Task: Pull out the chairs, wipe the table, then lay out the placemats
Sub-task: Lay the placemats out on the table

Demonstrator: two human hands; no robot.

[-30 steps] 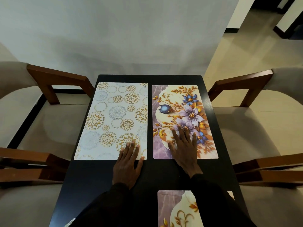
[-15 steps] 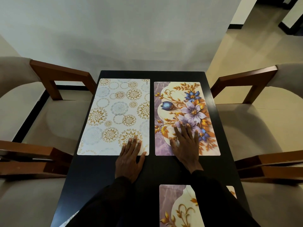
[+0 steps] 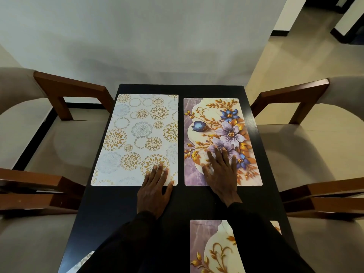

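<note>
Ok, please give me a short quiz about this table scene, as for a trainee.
1. True or false: the right hand lies flat on the floral placemat.
2. The fingertips of the left hand rest on: A) the gold-circle placemat; B) the floral placemat; C) neither.
3. Do these two placemats touch each other?
Key: 1 true. 2 A. 3 No; a narrow strip of the black table shows between them.

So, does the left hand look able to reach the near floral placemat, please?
Probably yes: only bare table lies between the left hand and the near floral placemat, though the right sleeve covers part of it.
</note>
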